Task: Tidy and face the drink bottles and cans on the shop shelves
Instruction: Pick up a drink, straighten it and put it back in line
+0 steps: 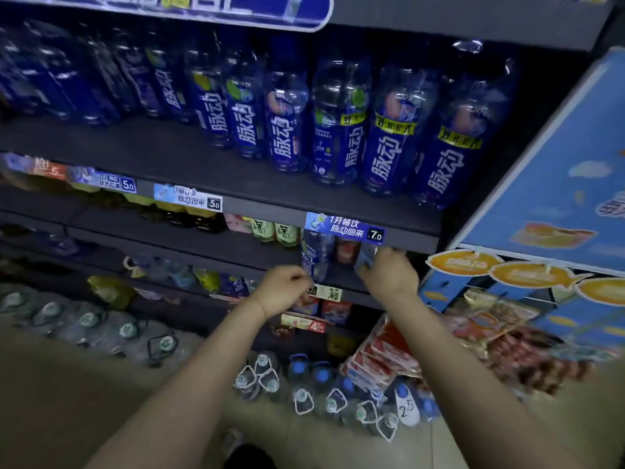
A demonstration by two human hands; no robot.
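Note:
A row of large blue bottles (341, 130) with white lettering stands on the upper shelf (189, 170), tallest at the right end. On the shelf below, a clear blue-labelled bottle (314, 255) stands beside a red can (346, 250). My right hand (389, 274) reaches under the shelf edge and grips a blue bottle (365, 258) at the right end of that lower shelf. My left hand (284, 289) hovers just left of the clear bottle with fingers curled, holding nothing that I can see.
Green tea bottles (274, 231) and yellow-capped bottles (182, 211) fill the lower shelf to the left. Large water jugs (304, 387) crowd the floor below. A blue cardboard display (548, 184) with snack packs (490, 330) stands close on the right.

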